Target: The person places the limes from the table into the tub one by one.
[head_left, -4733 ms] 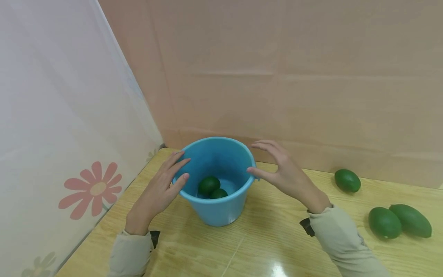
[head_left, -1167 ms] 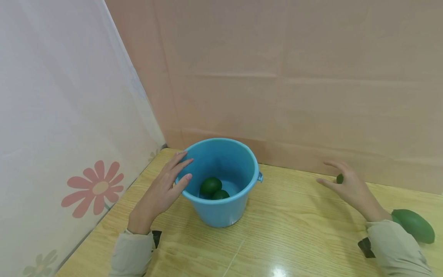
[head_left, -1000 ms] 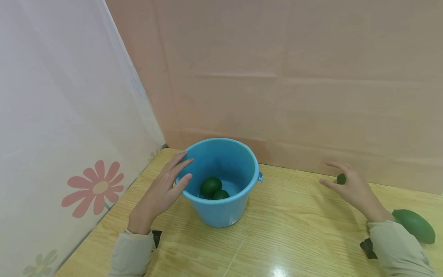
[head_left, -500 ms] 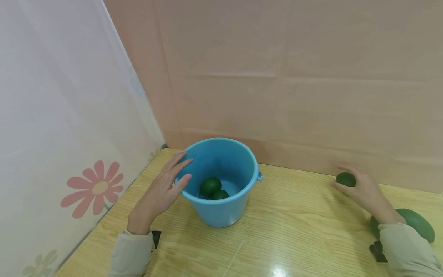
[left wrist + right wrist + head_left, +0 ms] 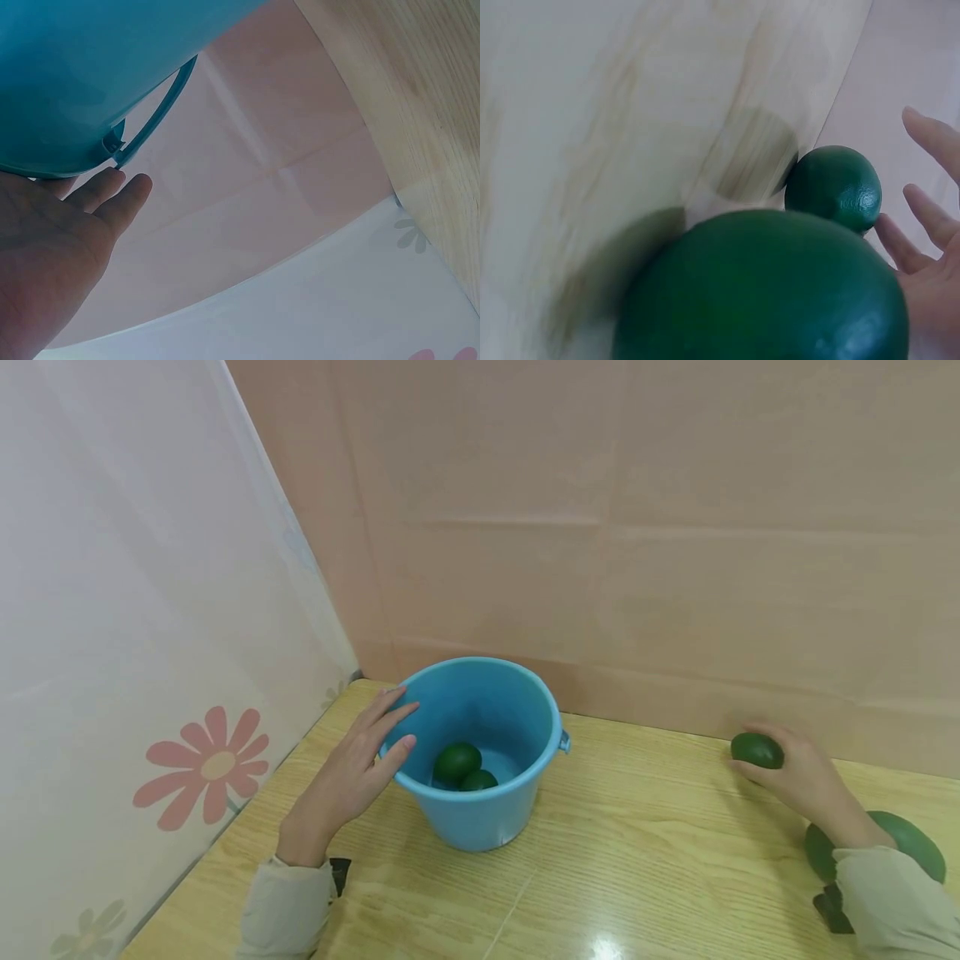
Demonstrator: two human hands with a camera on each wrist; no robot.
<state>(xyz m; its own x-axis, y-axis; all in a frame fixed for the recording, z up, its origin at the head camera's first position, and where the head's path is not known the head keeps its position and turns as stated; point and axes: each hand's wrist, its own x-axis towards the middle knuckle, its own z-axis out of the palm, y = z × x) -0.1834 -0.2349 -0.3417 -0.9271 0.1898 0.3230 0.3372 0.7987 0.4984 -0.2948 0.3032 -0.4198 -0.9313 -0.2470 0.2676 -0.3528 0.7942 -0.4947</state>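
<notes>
Your right hand (image 5: 813, 781), at the right of the head frame, is placed around a green fruit (image 5: 756, 749) on the table (image 5: 637, 843), thumb on its near side and fingers on its far side. In your right wrist view those fingers are spread and loose rather than clenched; you cannot tell how firmly they touch it. Your left hand (image 5: 345, 777) lies at the left rim of the blue bucket (image 5: 480, 818), just below the frame's centre, its fingers extended and relaxed. Your left wrist view shows the fingertips beside the bucket's curved handle (image 5: 161, 112). Inside, you have two more fruits low down: one (image 5: 456, 763) in full sight, the other (image 5: 478, 780) partly hidden by the near rim. At lower right, your forearm partly covers a larger fruit (image 5: 911, 843) and its neighbour (image 5: 819, 853). A tan backdrop (image 5: 675, 568) stands behind the table.
</notes>
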